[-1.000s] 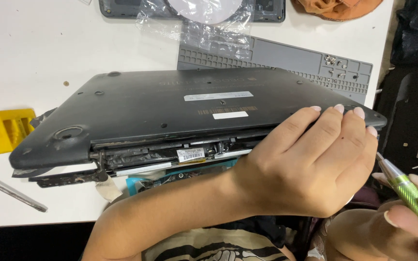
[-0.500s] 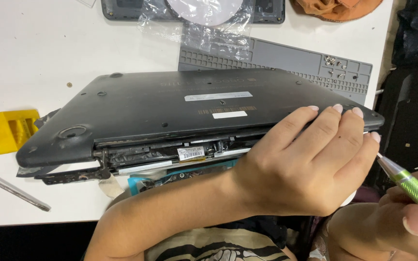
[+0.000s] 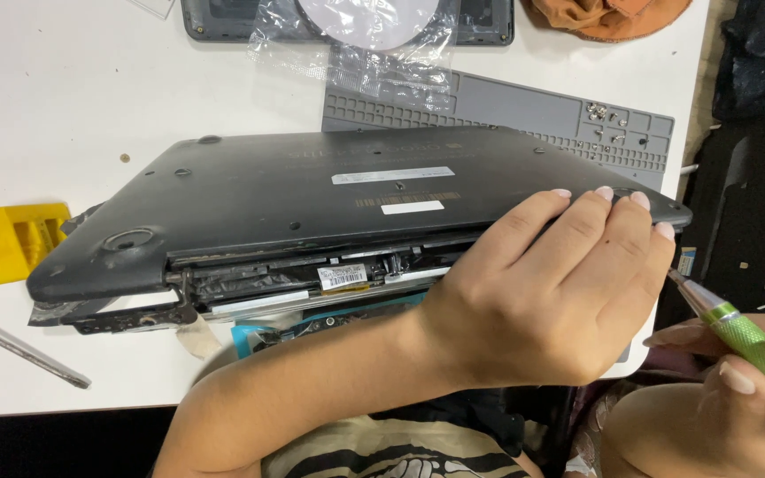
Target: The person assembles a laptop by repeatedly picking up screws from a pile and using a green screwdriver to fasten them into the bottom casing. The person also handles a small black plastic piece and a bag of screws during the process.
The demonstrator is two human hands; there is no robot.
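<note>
Holding: your left hand (image 3: 546,292) clamps the near-right corner of the laptop (image 3: 329,199), prob. to steady it while the tool comes in.
Laptop: black, flipped base-up on the white worktop (image 3: 55,106), right in front of you; near edge lifted, seam gaping, so hinge parts and a small label show.
Axis: long axis runs left-right across the worktop; base faces up, open hinge edge points at you, right corner toward the tool.
Left fingers: fingers (image 3: 617,221) curled over the top edge, close together, pressing the shell; thumb hidden underneath.
Right hand: right hand (image 3: 737,381) low at right, pinching a green screwdriver (image 3: 745,341); tip aims up-left, just beside the laptop's right corner, not clearly touching.
Around: grey parts mat (image 3: 489,115) behind, w/ small screws (image 3: 608,119) in its corner tray, likely kept there so they don't roll off.
Further: yellow block (image 3: 11,239) at left, metal rod (image 3: 19,350) near the front edge, clear plastic bag (image 3: 365,44) at back.
</note>
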